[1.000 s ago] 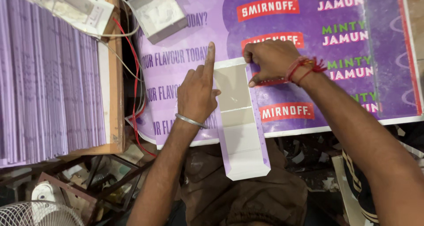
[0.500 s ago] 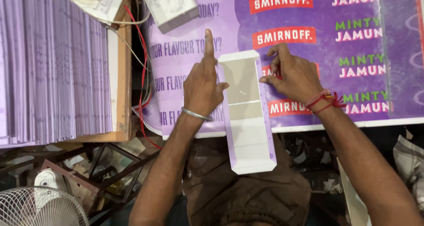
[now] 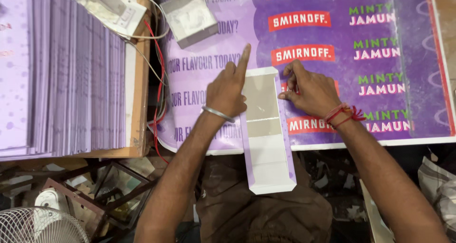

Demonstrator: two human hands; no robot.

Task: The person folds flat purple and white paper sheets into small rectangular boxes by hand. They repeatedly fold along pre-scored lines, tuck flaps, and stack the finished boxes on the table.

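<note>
Sitting at far left, unmoved since half a second ago: a thick stack of lilac printed sheets [image 3: 61, 77] on a wooden board [image 3: 138, 81], with a white switch box [image 3: 107, 5] and red and white wires [image 3: 156, 67] trailing beside it. Lying just right of those wires, a small grey open tray [image 3: 189, 16], shifted lower in view than before.

Pressing down along the left edge of a long white-and-lilac card blank [image 3: 266, 134]: the left hand [image 3: 228, 88], forefinger stretched straight toward the far end, other fingers curled, gripping nothing, a metal bangle [image 3: 217, 113] on the wrist. Holding much the same pose as earlier.

Lying flat lengthwise, the card blank, its far end on the purple printed banner [image 3: 380, 48], its near end overhanging the table edge above the lap.

Touching the blank's right edge near its far end: the right hand [image 3: 308, 91], fingers bent, fingertips pinching at the side flap, a red thread [image 3: 343, 114] around the wrist. Sitting slightly farther up the blank than half a second ago.
</note>
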